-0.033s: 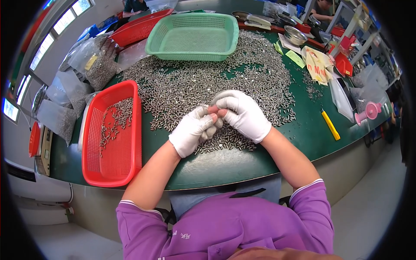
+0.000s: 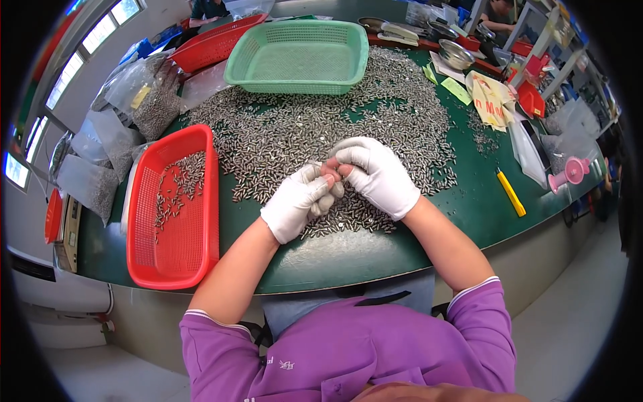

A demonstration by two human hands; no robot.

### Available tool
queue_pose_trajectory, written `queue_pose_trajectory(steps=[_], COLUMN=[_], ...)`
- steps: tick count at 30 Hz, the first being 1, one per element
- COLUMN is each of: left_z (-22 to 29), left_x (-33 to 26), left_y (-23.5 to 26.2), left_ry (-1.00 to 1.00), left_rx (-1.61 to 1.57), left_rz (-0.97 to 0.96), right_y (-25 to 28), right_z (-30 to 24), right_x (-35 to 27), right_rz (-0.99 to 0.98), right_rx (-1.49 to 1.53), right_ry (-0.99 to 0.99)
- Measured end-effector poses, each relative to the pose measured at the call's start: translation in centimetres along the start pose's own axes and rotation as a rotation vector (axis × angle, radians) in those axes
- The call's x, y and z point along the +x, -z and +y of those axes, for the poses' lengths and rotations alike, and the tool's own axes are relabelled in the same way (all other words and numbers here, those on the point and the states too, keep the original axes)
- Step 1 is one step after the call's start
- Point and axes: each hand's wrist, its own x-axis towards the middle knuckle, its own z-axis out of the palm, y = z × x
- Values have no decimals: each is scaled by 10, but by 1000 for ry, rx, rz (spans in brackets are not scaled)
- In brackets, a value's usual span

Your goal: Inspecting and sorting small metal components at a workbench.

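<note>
Both my hands wear white gloves with bare fingertips and meet over a wide spread of small silvery metal pins (image 2: 281,134). My left hand (image 2: 301,201) is closed, its thumb and fingers pinched together. Against it rests my right hand (image 2: 376,173), also closed, with its thumb and forefinger touching the left fingertips. Whatever sits between the fingers is too small and covered to name. More of the same metal pieces lie under and just in front of my hands. To the left, a red plastic basket (image 2: 206,234) holds a loose scatter of them.
A green basket (image 2: 295,87) stands on the far side of the pile, beside another red basket (image 2: 218,41). Bags of metal parts (image 2: 157,100) line the left edge. On the right lie a yellow cutter knife (image 2: 511,194), a pink plastic holder (image 2: 569,175) and a metal bowl (image 2: 457,55).
My right thumb and fingers have shifted very slightly at the point where the hands meet. My left hand and the baskets look unmoved.
</note>
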Motion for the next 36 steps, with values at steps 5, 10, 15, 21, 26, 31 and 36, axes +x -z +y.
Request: queue_pose_trajectory(steps=[5, 10, 15, 21, 26, 31, 36], left_z=[1, 4, 2, 1, 1, 1, 1], left_x=[0, 0, 1, 1, 2, 1, 1], left_y=[0, 0, 1, -1, 3, 1, 3], left_ry=[-6, 19, -26, -16, -10, 2, 17], left_rx=[-34, -62, -91, -70, -59, -52, -73], left_rz=[-3, -23, -30, -33, -37, -6, -8], right_y=[0, -6, 3, 0, 3, 4, -2], right_z=[15, 19, 13, 1, 3, 21, 21], right_x=[-8, -5, 1, -2, -1, -7, -4], right_rz=[-41, -149, 65, 0, 60, -68, -134], right_rx=[-398, -409, -208, 152, -75, -429, -510], right_ry=[-58, -71, 56, -62, -74, -126, -77])
